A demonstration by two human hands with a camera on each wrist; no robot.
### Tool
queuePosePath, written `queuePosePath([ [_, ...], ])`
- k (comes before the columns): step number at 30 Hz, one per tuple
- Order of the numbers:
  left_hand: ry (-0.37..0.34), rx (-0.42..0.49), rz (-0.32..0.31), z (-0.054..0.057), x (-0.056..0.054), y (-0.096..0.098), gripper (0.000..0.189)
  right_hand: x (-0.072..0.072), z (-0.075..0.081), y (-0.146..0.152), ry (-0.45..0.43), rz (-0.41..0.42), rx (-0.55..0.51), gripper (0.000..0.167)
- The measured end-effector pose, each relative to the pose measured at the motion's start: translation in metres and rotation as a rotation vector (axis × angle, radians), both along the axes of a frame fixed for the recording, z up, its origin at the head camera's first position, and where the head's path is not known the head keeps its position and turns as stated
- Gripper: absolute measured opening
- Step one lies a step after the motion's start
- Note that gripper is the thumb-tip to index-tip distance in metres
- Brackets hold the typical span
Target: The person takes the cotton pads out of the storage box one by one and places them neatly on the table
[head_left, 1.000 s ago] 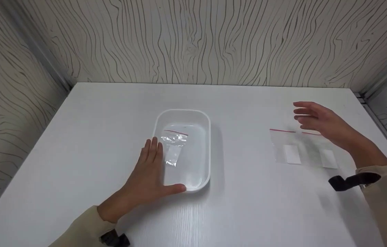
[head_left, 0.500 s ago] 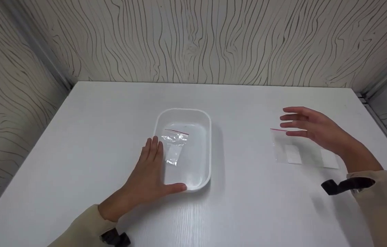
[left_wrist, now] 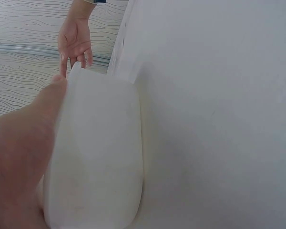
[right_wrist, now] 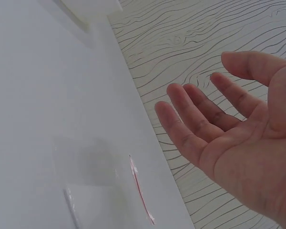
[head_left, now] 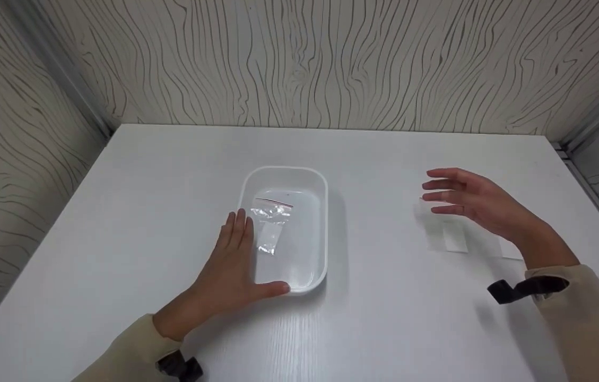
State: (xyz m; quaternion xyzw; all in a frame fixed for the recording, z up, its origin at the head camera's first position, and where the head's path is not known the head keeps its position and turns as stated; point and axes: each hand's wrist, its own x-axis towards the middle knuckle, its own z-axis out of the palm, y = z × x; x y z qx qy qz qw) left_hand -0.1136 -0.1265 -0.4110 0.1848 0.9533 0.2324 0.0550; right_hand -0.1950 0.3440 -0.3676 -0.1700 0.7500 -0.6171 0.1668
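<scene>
My left hand (head_left: 230,265) lies along the left side of a white plastic tray (head_left: 320,233), fingers straight at its rim and thumb on the near rim. Inside the tray is a small clear zip-lock bag (head_left: 271,225) with a red seal line and a white piece in it. In the left wrist view, the thumb (left_wrist: 50,98) shows at the tray's edge. At the right, my right hand (head_left: 485,204) hovers with fingers apart, holding nothing. Below it lie clear zip-lock bags with white rectangles (head_left: 454,237), partly covered by the hand. The right wrist view shows one bag's red seal (right_wrist: 140,191).
The white table (head_left: 384,329) carries the tray near its middle and the bags to the right. Wood-grain panels (head_left: 299,63) stand behind and at both sides. Black wrist-camera mounts (head_left: 527,289) sit at both sleeves.
My right hand has moved left and a little nearer to me, now covering the bags' seal lines. The left hand and the tray have stayed in place.
</scene>
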Motion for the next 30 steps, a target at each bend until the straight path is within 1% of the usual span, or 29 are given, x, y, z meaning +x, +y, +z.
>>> queuePosePath([
  [10,-0.015,-0.010,0.004,0.001,-0.002,0.002,0.134,0.002,-0.001,-0.008,-0.016,-0.018,0.045,0.046],
  [14,-0.004,-0.003,0.004,0.001,-0.002,0.001,0.133,0.002,-0.002,-0.011,-0.031,-0.009,0.046,0.047],
  [19,0.009,-0.028,0.001,0.000,-0.002,0.001,0.134,0.002,-0.003,-0.013,-0.039,-0.006,0.048,0.048],
  [26,0.039,-0.046,-0.005,-0.001,-0.002,0.001,0.135,0.001,-0.003,-0.019,-0.052,0.001,0.064,0.049],
  [30,0.041,-0.044,-0.009,0.000,-0.001,0.001,0.135,0.000,-0.003,-0.022,-0.052,0.015,0.060,0.050],
])
